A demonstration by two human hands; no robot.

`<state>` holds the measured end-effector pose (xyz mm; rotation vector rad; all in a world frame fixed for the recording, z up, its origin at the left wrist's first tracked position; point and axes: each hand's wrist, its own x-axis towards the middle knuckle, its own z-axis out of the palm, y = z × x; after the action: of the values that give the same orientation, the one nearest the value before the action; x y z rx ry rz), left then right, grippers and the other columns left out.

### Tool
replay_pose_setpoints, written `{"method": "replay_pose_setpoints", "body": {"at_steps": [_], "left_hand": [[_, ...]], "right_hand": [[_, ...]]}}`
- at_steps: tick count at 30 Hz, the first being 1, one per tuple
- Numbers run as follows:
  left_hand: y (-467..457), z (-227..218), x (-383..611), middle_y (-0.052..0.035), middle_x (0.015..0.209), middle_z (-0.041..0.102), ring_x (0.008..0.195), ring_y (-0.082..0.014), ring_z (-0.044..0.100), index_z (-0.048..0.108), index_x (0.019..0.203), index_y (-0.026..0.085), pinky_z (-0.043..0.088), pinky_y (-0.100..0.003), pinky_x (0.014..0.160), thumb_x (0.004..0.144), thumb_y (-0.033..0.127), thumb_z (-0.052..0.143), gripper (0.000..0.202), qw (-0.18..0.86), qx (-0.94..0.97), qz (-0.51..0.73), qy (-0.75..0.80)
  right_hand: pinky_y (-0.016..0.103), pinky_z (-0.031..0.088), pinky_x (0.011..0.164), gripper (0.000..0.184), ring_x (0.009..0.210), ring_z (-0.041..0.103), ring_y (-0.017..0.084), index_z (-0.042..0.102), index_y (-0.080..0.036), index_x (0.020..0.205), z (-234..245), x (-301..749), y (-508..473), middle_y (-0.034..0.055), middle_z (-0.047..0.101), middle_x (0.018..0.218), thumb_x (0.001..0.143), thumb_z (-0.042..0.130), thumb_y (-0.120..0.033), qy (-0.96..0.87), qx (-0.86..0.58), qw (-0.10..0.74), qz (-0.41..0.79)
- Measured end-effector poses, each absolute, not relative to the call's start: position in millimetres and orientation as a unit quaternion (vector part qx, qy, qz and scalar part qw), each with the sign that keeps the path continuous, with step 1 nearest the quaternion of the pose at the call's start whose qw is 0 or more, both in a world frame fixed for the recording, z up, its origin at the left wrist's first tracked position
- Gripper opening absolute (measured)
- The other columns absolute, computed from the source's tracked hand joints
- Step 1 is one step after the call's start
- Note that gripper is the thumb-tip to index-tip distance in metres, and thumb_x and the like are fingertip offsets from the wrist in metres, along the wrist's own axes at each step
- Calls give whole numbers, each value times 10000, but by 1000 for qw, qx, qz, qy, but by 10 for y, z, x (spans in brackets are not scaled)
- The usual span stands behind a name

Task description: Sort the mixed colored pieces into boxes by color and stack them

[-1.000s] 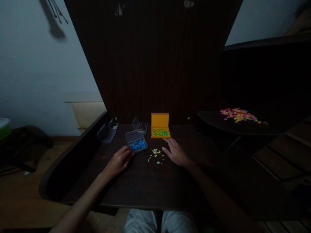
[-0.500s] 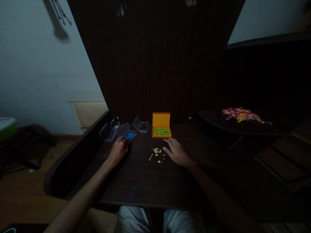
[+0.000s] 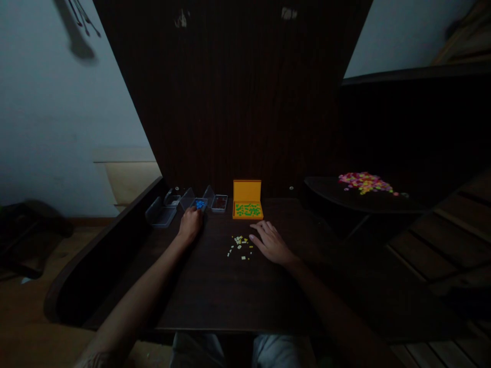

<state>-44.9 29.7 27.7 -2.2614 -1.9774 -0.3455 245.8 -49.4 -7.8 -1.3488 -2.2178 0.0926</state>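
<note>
My left hand point(image 3: 191, 224) has its fingers curled at the near edge of a small clear plastic box point(image 3: 187, 198), whose hinged lid stands up. Small blue pieces point(image 3: 200, 204) lie inside it; the hand covers part of its front. My right hand point(image 3: 272, 244) rests palm down on the table with fingers spread and nothing in it. Just left of that hand, small white and yellow pieces point(image 3: 239, 240) are scattered on the wood. Beyond them stands an open orange-yellow box point(image 3: 247, 190) with small green pieces point(image 3: 248, 209) in its tray.
To the right of the blue pieces' box is another clear box point(image 3: 219, 203) with dark reddish contents. Two more open clear boxes, one nearer point(image 3: 161, 216) and one behind point(image 3: 174, 201), sit at the left. A colourful heap point(image 3: 366, 182) lies on the right-hand shelf point(image 3: 326, 191).
My left hand has pushed the box of blue pieces back, straightening it beside the reddish one. My right hand stays by the scattered pieces. The whole view has shifted slightly.
</note>
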Motion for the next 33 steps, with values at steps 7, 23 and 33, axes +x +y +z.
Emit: {"method": "replay_pose_setpoints", "body": {"at_steps": [7,23,33], "left_hand": [[398,265,-379,-186,993,663,1018,-278,644,690,969,100,512,-334,846,947,213,411,301,58,-745,-126,-652],[111,175,-780,-197,1118,591,1029,-310,579,527,1189,92,477,-420,901,895,342,455,392,155,-744,-171,-627],[-114,278,-1381,-202,1071,652,1022,-331,607,589,1133,83,507,-407,839,859,350,452,407,98,-687,-89,-714]], "right_hand": [[424,449,954,310,1061,539,243,585,-200,1218,-87,2458,-484,98,608,1105,993,433,-351,-823,-503,261,36],[421,456,924,273,1022,521,244,641,-210,1126,-69,2471,-477,98,600,1080,984,453,-348,-836,-491,244,28],[420,447,932,284,1022,515,242,647,-191,1121,-53,2469,-477,98,596,1084,982,455,-348,-835,-495,238,38]]}}
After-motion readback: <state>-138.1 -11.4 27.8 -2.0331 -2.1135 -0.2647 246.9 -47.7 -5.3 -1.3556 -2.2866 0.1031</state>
